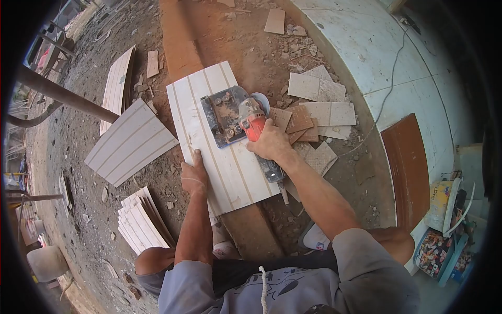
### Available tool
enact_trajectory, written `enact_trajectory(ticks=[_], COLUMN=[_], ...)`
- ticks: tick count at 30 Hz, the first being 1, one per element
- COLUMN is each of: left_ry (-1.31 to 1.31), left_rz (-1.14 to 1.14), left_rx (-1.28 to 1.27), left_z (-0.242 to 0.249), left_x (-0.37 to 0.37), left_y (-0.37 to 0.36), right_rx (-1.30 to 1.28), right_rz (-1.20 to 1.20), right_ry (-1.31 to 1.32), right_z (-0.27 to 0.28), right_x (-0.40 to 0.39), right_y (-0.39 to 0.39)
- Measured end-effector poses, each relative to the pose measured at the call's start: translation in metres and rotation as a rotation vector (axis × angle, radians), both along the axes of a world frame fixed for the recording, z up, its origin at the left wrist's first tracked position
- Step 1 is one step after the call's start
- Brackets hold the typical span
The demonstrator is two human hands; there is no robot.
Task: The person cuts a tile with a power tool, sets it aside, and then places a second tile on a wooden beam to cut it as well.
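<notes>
A white grooved tile (219,157) lies flat on a wooden beam (180,42) in front of me. My left hand (194,175) presses down on the tile's near left edge. My right hand (270,141) grips a red-bodied tile cutter (246,118), a saw with a grey metal base plate and a round blade guard. The cutter rests on the tile's right half, near its right edge. The blade itself is hidden under the guard.
Cut tile pieces (316,112) lie scattered right of the beam. More grooved tiles lie to the left (130,142) and stacked near my left knee (140,220). A power cord (389,83) runs across the white floor. A brown tile (409,167) and buckets (444,246) are right.
</notes>
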State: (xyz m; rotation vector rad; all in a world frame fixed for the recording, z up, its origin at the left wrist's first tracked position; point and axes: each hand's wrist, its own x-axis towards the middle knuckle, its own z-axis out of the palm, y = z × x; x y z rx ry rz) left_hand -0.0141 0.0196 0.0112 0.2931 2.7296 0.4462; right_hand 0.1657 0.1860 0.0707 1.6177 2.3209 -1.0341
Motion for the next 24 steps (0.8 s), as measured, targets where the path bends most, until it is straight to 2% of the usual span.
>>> enact_trajectory(ticks=[8,15,24], left_ry=[0.025,-0.003,0.035], left_rz=[-0.005,0.01,-0.002], left_rx=[0.031,0.013,0.015], left_z=[0.004,0.008,0.004], left_x=[0.002,0.004,0.004], left_y=[0.0,-0.001,-0.001], right_rx=[-0.096,-0.042,-0.16], right_rz=[-0.003,-0.023,-0.015], right_ry=[-0.018,-0.01,-0.048], right_z=[0.006,0.008,0.014], right_x=[0.035,0.063,0.095], right_y=[-0.04,-0.076,-0.107])
